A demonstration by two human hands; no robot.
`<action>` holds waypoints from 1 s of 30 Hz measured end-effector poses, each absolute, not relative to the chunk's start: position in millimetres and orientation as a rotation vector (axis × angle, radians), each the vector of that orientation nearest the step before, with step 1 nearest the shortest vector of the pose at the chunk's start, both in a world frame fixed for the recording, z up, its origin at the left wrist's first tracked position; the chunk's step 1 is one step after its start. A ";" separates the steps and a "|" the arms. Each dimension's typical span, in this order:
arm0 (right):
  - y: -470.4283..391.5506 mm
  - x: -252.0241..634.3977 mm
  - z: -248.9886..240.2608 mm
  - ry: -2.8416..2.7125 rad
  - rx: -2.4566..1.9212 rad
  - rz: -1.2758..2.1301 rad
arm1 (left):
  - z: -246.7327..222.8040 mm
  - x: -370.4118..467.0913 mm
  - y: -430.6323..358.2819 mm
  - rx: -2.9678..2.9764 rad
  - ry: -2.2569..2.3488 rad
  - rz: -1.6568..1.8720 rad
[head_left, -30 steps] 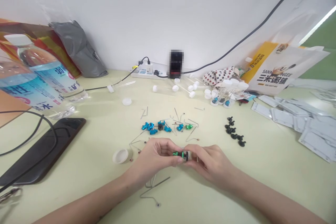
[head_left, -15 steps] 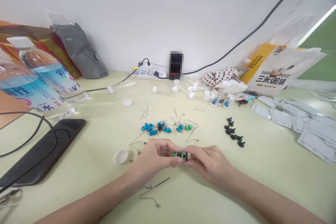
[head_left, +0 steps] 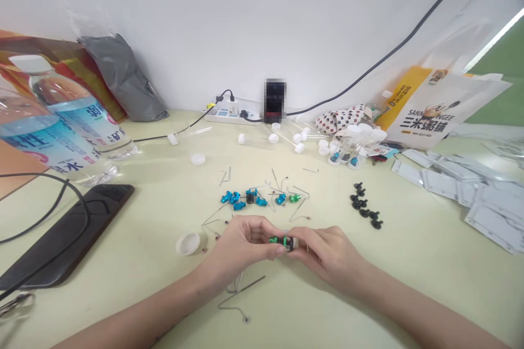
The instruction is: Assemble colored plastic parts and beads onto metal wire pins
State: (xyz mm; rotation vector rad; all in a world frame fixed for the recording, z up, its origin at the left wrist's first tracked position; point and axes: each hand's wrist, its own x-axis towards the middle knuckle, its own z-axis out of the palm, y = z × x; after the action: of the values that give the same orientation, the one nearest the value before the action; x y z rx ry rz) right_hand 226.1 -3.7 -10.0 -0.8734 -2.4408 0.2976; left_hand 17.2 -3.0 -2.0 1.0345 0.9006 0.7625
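Observation:
Between both hands, above the table's front half, is a small green-and-black cylindrical part (head_left: pixel 281 241). My left hand (head_left: pixel 249 240) pinches its green end between thumb and fingers. At the other end, my right hand (head_left: pixel 321 248) grips with thumb and forefinger near the black ring; a pale piece there is mostly hidden by the fingers. Just beyond lie several blue metal fittings (head_left: pixel 239 206), a green fitting (head_left: pixel 294 198) and a black round piece (head_left: pixel 250 199). Thin bent metal rods (head_left: pixel 241 308) are scattered around my left hand, beside a white cap (head_left: pixel 188 244).
Black flanged pieces (head_left: pixel 360 204) lie to the right, before white flat plates (head_left: pixel 491 196). Capped clear tubes (head_left: pixel 355 144) and a paper bag (head_left: pixel 429 112) are at the back right. Left are a phone (head_left: pixel 73 234), water bottles (head_left: pixel 88 114) and a cable. A power strip (head_left: pixel 221 115) lies by the wall.

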 end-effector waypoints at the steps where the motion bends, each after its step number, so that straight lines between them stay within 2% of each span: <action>1: -3.7 225.9 -9.2 -2.441 -0.874 0.296 | -1.7 17.2 -3.0 1.035 0.900 0.764; 30: -3.7 226.6 -8.4 -2.459 -0.878 0.287 | -0.9 17.5 -3.1 1.054 0.916 0.768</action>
State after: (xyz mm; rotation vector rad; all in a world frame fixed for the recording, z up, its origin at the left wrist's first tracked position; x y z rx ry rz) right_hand 226.6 -3.7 -8.4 -0.8777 -2.4593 0.2872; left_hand 17.5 -3.1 -0.9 1.0540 0.9159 0.7683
